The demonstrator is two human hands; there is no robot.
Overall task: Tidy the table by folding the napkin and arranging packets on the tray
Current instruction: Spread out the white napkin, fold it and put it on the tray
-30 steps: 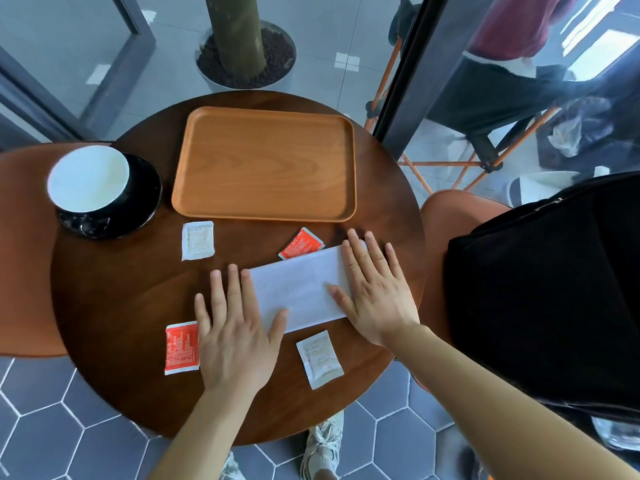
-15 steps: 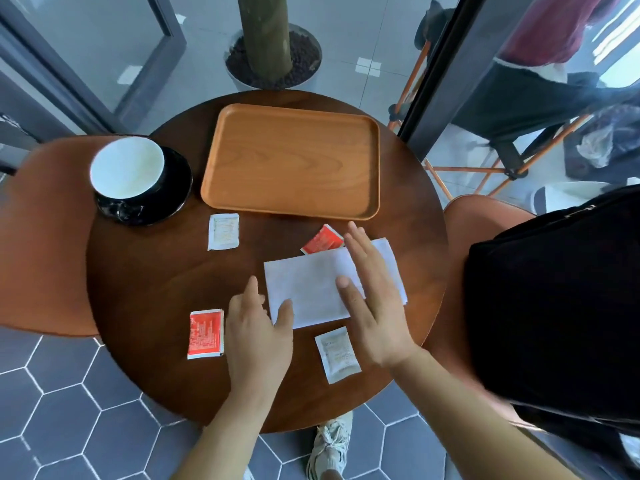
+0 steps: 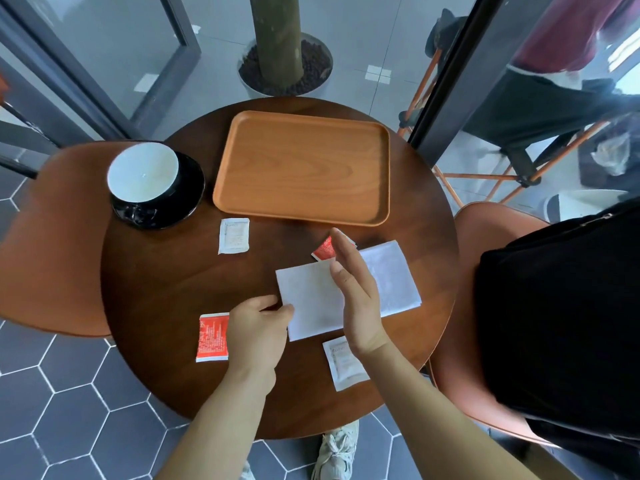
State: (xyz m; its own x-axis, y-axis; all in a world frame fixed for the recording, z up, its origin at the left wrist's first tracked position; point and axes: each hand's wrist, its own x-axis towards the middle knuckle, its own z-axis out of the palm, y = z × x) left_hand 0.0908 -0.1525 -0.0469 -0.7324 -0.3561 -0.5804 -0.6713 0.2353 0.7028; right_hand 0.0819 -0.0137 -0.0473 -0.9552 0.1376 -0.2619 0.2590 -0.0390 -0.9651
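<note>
A white napkin [image 3: 391, 278], folded to a long strip, lies on the round dark wooden table [image 3: 166, 282]. My left hand [image 3: 259, 327] pinches the napkin's near left edge with curled fingers. My right hand [image 3: 353, 289] stands on its edge across the napkin's middle, fingers straight. An empty wooden tray [image 3: 301, 168] sits at the back. Two white packets lie loose, one [image 3: 234, 235] in front of the tray and one [image 3: 346, 365] near my right wrist. A red packet [image 3: 212, 337] lies left of my left hand; another red packet [image 3: 322, 249] peeks out behind my right fingers.
A black cup with a white inside [image 3: 143, 174] on a black saucer [image 3: 187, 202] stands at the table's back left. Orange chairs [image 3: 48, 237] flank the table; a black bag [image 3: 561, 313] fills the right one. A potted trunk [image 3: 280, 39] stands behind.
Both hands lay flat on the napkin a second ago. My left hand has curled and taken its left edge; my right hand has turned up on its edge over the middle.
</note>
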